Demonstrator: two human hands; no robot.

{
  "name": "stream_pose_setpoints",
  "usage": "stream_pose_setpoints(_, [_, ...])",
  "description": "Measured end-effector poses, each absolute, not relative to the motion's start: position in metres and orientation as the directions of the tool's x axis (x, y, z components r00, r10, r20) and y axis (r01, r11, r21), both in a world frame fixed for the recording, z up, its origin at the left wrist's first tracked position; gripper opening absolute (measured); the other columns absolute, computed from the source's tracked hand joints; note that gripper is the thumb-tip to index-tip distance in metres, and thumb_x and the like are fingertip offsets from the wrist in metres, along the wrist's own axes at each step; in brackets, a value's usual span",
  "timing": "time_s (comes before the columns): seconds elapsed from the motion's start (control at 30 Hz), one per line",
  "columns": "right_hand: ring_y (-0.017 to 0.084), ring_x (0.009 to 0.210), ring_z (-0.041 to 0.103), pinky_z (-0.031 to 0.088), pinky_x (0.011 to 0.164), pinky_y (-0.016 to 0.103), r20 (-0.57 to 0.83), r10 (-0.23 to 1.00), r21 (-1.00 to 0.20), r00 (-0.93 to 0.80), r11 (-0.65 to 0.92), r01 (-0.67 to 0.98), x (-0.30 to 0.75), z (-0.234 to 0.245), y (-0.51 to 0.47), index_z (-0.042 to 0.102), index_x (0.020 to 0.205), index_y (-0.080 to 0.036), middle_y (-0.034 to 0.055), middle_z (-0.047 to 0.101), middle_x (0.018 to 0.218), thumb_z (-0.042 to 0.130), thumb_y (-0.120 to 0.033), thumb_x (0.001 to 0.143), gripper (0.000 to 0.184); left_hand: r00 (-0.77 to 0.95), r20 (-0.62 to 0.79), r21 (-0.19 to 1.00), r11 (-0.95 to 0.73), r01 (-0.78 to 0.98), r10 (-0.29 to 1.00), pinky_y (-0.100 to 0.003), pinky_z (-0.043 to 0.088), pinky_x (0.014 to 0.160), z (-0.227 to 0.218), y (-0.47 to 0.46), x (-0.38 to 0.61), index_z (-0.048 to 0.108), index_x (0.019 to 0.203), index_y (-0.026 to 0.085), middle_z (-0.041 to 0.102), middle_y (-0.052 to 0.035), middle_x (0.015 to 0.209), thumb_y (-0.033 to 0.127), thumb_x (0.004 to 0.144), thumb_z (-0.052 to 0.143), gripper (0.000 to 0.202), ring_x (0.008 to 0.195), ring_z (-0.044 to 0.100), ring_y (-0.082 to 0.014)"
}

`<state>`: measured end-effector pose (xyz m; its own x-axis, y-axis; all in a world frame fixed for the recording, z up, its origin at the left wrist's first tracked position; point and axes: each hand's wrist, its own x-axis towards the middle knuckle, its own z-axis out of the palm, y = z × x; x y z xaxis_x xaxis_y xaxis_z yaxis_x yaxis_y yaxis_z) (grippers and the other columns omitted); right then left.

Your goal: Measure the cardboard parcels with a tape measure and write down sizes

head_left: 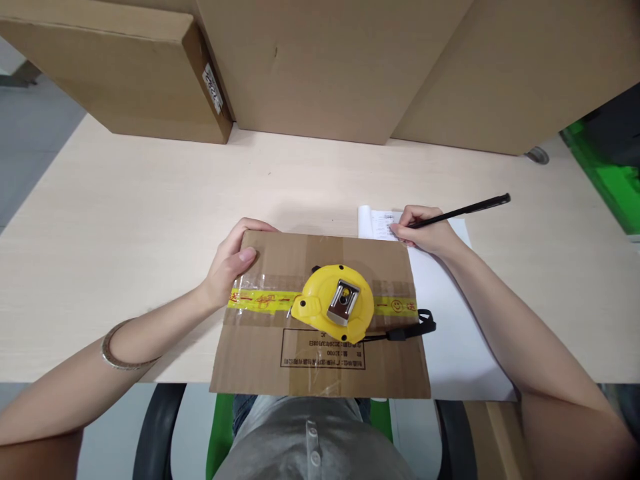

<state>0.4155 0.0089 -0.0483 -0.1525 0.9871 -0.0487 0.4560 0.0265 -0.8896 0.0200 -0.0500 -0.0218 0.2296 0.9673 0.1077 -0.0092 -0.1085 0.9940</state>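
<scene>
My left hand (231, 257) grips the far left corner of a taped cardboard box (260, 373), thumb on top and fingers round the far edge. On the box lies a yellow tape measure (316, 293) with a metal clip and a black wrist strap (413, 328). My right hand (425, 230) is closed round a black pen (465, 211), which points up to the right. The pen's tip is hidden by my fingers. Under that hand are white paper sheets (445, 320) with a small printed part (384, 223) near the curled top edge. The box covers part of the paper.
Large cardboard boxes (320, 73) stand along the back of the light wooden table (150, 193); a flatter one (125, 80) with a label is at left. A round metal piece (537, 155) sits at back right. Chair armrests (159, 433) flank my body.
</scene>
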Motion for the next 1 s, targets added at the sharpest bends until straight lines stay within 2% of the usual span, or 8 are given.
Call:
stream_pose_setpoints(0.4, [0.009, 0.043, 0.043, 0.030, 0.047, 0.025, -0.065, 0.986, -0.871, -0.154, 0.019, 0.491, 0.414, -0.046, 0.008, 0.049, 0.056, -0.023, -0.0045, 0.053, 0.044, 0.080, -0.030, 0.074, 0.037, 0.241, 0.147, 0.989, -0.149, -0.010, 0.959, -0.043, 0.054, 0.068, -0.024, -0.048, 0.019, 0.073, 0.105, 0.033, 0.075, -0.0059, 0.107, 0.060, 0.083, 0.067, 0.036, 0.089, 0.068, -0.0292])
stream_pose_setpoints(0.53, [0.009, 0.042, 0.041, 0.031, 0.048, 0.026, -0.127, 0.985, -0.848, -0.114, -0.048, 0.527, 0.413, -0.040, 0.008, 0.046, 0.062, -0.025, -0.0042, 0.053, 0.047, 0.077, -0.044, 0.078, 0.040, 0.252, 0.162, 0.986, -0.165, -0.009, 0.954, -0.042, 0.055, 0.068, -0.026, -0.048, 0.018, 0.072, 0.107, 0.032, 0.075, -0.0063, 0.108, 0.060, 0.085, 0.066, 0.036, 0.088, 0.068, -0.0284])
stream_pose_setpoints(0.63, [0.010, 0.041, 0.033, 0.026, 0.046, 0.028, -0.201, 0.976, -0.800, -0.080, -0.116, 0.589, 0.418, -0.031, 0.003, 0.042, 0.061, -0.025, -0.0050, 0.042, 0.044, 0.065, -0.058, 0.088, 0.048, 0.253, 0.174, 0.985, -0.173, -0.027, 0.952, -0.039, 0.055, 0.068, -0.027, -0.047, 0.017, 0.072, 0.108, 0.028, 0.075, -0.0066, 0.107, 0.057, 0.085, 0.067, 0.037, 0.087, 0.068, -0.0266])
stream_pose_setpoints(0.7, [0.011, 0.043, 0.035, 0.027, 0.047, 0.029, -0.251, 0.966, -0.675, -0.055, -0.134, 0.726, 0.423, -0.023, -0.003, 0.040, 0.058, -0.025, -0.0027, 0.041, 0.045, 0.056, -0.064, 0.093, 0.055, 0.254, 0.187, 0.982, -0.183, -0.040, 0.949, -0.037, 0.055, 0.068, -0.028, -0.046, 0.017, 0.072, 0.109, 0.027, 0.075, -0.0066, 0.106, 0.055, 0.086, 0.068, 0.037, 0.088, 0.067, -0.0252])
stream_pose_setpoints(0.8, [0.017, 0.051, 0.047, 0.034, 0.054, 0.033, -0.319, 0.948, -0.345, 0.000, -0.116, 0.931, 0.426, -0.012, -0.014, 0.048, 0.056, -0.023, 0.0040, 0.054, 0.054, 0.053, -0.067, 0.093, 0.058, 0.253, 0.204, 0.979, -0.200, -0.043, 0.946, -0.035, 0.055, 0.068, -0.030, -0.046, 0.018, 0.072, 0.109, 0.026, 0.074, -0.0060, 0.107, 0.054, 0.087, 0.068, 0.036, 0.089, 0.067, -0.0239])
stream_pose_setpoints(0.9, [0.024, 0.059, 0.054, 0.037, 0.060, 0.037, -0.325, 0.945, -0.084, 0.038, -0.069, 0.994, 0.420, -0.004, -0.023, 0.057, 0.062, -0.023, 0.0080, 0.060, 0.060, 0.050, -0.062, 0.094, 0.051, 0.280, 0.227, 0.974, -0.221, -0.053, 0.933, -0.037, 0.057, 0.071, -0.031, -0.046, 0.019, 0.071, 0.111, 0.026, 0.074, -0.0059, 0.109, 0.052, 0.090, 0.066, 0.034, 0.091, 0.068, -0.0245])
stream_pose_setpoints(0.97, [0.028, 0.062, 0.057, 0.037, 0.062, 0.039, -0.269, 0.961, 0.045, 0.065, -0.055, 0.997, 0.411, 0.005, -0.028, 0.060, 0.068, -0.023, 0.0098, 0.062, 0.062, 0.049, -0.059, 0.094, 0.046, 0.308, 0.269, 0.963, -0.266, -0.051, 0.913, -0.042, 0.059, 0.083, -0.030, -0.044, 0.017, 0.069, 0.116, 0.027, 0.075, -0.0066, 0.117, 0.048, 0.092, 0.066, 0.033, 0.103, 0.069, -0.0275])
stream_pose_setpoints(1.0, [0.029, 0.064, 0.059, 0.038, 0.062, 0.040, -0.214, 0.975, 0.063, 0.067, -0.054, 0.997, 0.406, 0.012, -0.031, 0.064, 0.074, -0.022, 0.0115, 0.066, 0.068, 0.049, -0.057, 0.095, 0.044, 0.316, 0.300, 0.952, -0.302, -0.044, 0.900, -0.046, 0.058, 0.092, -0.030, -0.042, 0.015, 0.069, 0.119, 0.028, 0.074, -0.0070, 0.122, 0.047, 0.092, 0.066, 0.033, 0.112, 0.068, -0.0291])
